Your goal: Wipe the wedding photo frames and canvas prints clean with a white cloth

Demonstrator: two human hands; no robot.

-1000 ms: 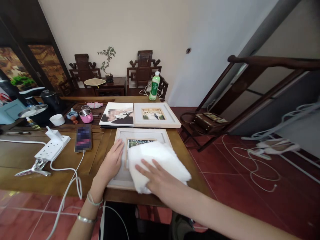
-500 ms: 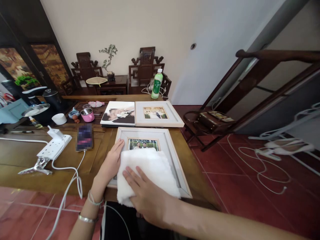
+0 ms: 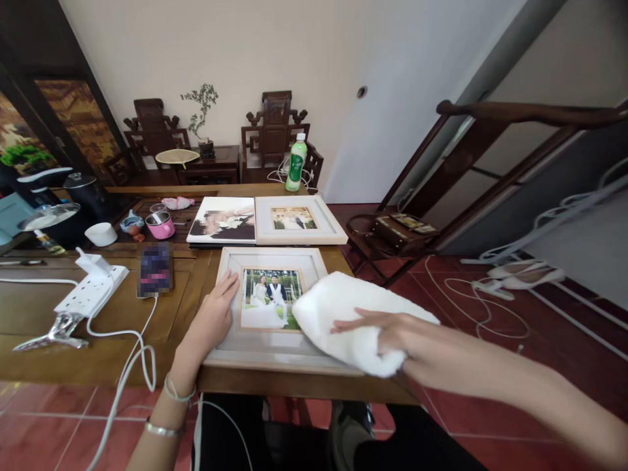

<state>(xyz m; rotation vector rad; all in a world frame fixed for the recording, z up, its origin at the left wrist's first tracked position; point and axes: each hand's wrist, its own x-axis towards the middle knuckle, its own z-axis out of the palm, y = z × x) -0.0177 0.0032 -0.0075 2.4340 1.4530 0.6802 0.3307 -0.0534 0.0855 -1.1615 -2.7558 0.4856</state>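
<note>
White and fluffy, bunched beneath the right hand (image 3: 395,332): a thick cloth (image 3: 338,307), caught over the right side of a pale wooden picture frame (image 3: 269,363). Visible fingers of that hand outstretched across the top of the cloth, pointing left toward the framed photo (image 3: 265,297) of two people in formal dress; others partly hidden by folds, with any grip there impossible to tell. Left corner of the cloth just over the photo's lower right edge, ahead of the fingertips; opposite end out past the frame's right side.

At left, flat on the frame's left border, the left hand (image 3: 213,320), fingers extended and close together, open rather than gripping, tips beside the photo. Below, flat and near the front edge of a brown wooden table (image 3: 191,366), the frame itself.

Just behind, side by side: a white-edged picture panel (image 3: 223,220) and a second pale wooden frame (image 3: 324,226). Farther back, upright, a green-labelled bottle with a white cap (image 3: 296,163). To the left, a dark phone (image 3: 155,270) on a white cable, a white power strip (image 3: 91,291), a pink metal-lined cup (image 3: 160,226) and a small white bowl (image 3: 101,234).
</note>
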